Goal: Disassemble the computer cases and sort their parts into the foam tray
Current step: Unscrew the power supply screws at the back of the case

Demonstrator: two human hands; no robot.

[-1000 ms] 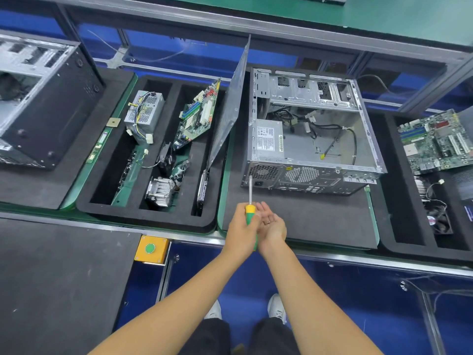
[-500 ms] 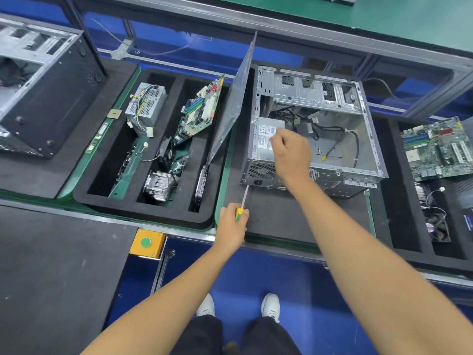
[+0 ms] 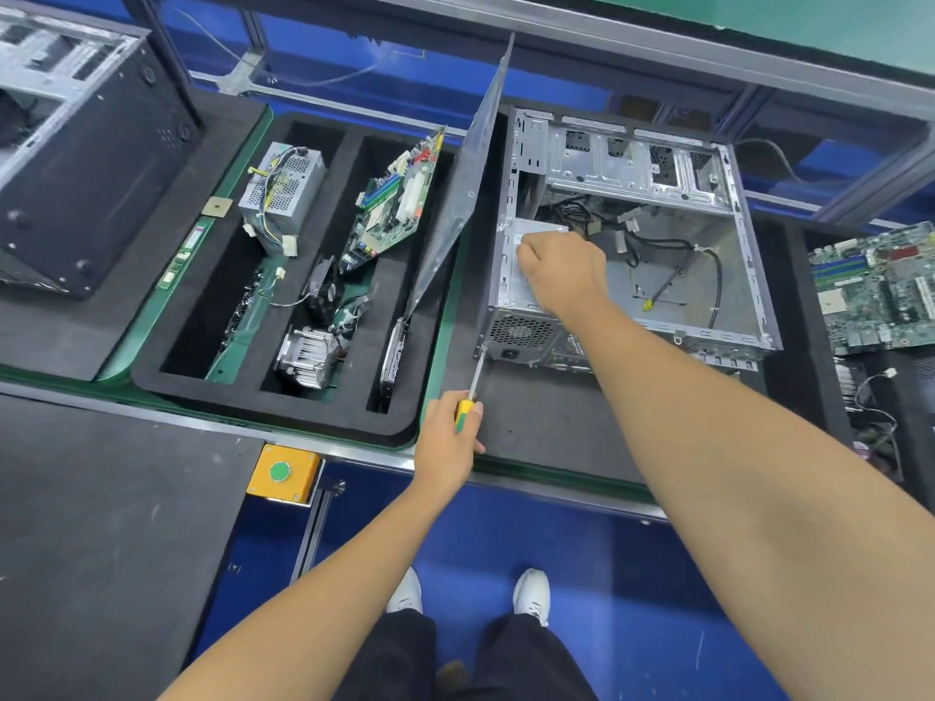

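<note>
We took the open silver sheet-metal computer case [image 3: 632,245], lying on its side on the dark foam mat, as our landmark. Our left hand [image 3: 448,435] was wrapped tight around the yellow-and-green plastic handle of a slim steel screwdriver [image 3: 470,392], just off the case's near-left corner. The shaft's long axis ran up and slightly right from the handle, and its tip sat at that corner, beside the perforated fan grille of the rear panel; whether it was seated in a screw we could not tell.

Our right hand [image 3: 561,273] was inside the case at its left end, fingers curled over the grey boxy metal power supply [image 3: 541,227], apparently gripping its top edge, though the fingertips were hidden. So the right hand was nearer the unit and the left nearer its fasteners. We judged the next move depended on keeping the shaft in line with the screw while the right hand steadied the box.

Black cables with a yellow tip lay loose on the smooth case floor, right of the supply. Left of the case, a thin grey side panel [image 3: 455,204] leaned upright against the black, soft-walled foam tray [image 3: 283,402], whose slots held another power supply, a green circuit board, a finned heatsink and a fan.
</note>
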